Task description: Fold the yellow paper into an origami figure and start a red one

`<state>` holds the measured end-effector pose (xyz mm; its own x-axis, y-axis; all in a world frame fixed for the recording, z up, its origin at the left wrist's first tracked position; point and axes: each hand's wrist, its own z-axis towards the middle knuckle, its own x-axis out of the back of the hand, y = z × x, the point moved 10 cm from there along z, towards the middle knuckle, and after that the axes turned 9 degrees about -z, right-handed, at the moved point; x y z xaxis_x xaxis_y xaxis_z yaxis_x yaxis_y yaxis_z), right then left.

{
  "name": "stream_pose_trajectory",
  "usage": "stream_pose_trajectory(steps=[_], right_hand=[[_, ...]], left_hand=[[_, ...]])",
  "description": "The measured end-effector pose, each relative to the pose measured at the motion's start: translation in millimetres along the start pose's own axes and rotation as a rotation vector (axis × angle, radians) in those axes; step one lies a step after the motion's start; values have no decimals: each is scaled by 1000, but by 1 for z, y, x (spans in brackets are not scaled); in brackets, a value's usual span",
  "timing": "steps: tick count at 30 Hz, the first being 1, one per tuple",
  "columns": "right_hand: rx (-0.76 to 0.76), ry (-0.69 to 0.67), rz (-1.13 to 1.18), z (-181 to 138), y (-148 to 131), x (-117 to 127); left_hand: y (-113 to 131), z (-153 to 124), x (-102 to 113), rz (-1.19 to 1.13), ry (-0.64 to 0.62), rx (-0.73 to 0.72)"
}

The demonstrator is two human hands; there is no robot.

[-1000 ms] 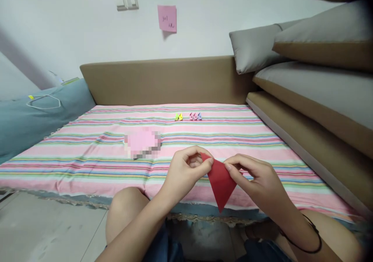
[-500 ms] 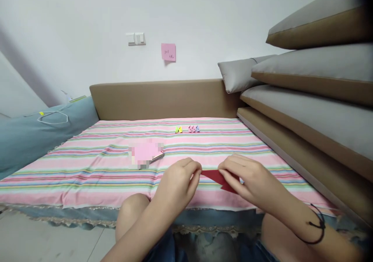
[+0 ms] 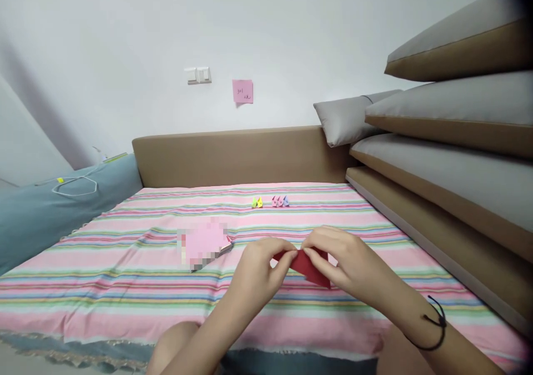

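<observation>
A folded piece of dark red paper (image 3: 308, 268) is held up over the front of the striped bedspread. My left hand (image 3: 266, 261) pinches its upper left edge between thumb and fingertips. Close beside it, my right hand (image 3: 339, 255) pinches the same edge a little to the right, its fingers covering part of the sheet. One pointed corner of the paper hangs below the right fingers. Farther back on the bedspread stand small folded paper pieces, a yellow-green group (image 3: 257, 202) and a pink and blue group (image 3: 280, 201).
A partly blurred pink stack (image 3: 206, 244) lies left of my hands on the striped bedspread (image 3: 137, 264). Grey-brown cushions (image 3: 449, 153) are piled along the right side. A brown backrest (image 3: 237, 155) runs along the wall. A wire hanger (image 3: 77, 185) rests on the blue armrest at left.
My hands have come closer together along the red paper's edge, and the paper has turned, its corner now hanging lower. The view has tilted slightly upward.
</observation>
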<state>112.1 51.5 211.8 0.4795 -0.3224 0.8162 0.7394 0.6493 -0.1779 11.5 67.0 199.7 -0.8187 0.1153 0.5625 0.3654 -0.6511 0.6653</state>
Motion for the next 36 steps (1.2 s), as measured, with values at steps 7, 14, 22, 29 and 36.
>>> stream_pose_trajectory(steps=[7,14,22,29,36], right_hand=[[-258,167,207,15,74,3],[-442,31,560,13,98,-75],[-465,-222,622,0,91,-143],[-506,-200,645,-6,102,-132],[-600,-167,637,-11,119,-123]], left_hand=[[-53,23,13,-144,108,114],[-114,24,-23,-457,53,299],[-154,1,-72,-620,-139,467],[-162,-5,-71,-611,-193,527],[-167,-7,-59,-551,-169,561]])
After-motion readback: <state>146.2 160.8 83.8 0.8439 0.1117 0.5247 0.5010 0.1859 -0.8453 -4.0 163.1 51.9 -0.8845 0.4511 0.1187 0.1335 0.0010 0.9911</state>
